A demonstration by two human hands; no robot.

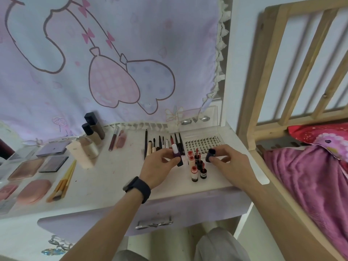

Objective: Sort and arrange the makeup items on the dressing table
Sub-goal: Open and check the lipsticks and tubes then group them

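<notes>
Two dark-capped bottles [90,120], two lip glosses [120,140], two pink compacts [33,191], one lash tray [204,143].

Home bedroom: white vanity tabletop [105,178] crowded with makeup palettes [53,163], cartoon-print cloth [131,44] hung behind, wooden bed rail [293,53] and pink blanket [310,176] just beside.

so the left hand [160,166] is pinching a little purple tube [176,152] with a white tip, and the right hand [231,164] grips a dark cap [210,155], both just over the worktop [105,178]. a cluster of red-topped bottles [196,164] stands between them, with the lash tray [203,144] and a row of pencils [162,144] right behind
</notes>
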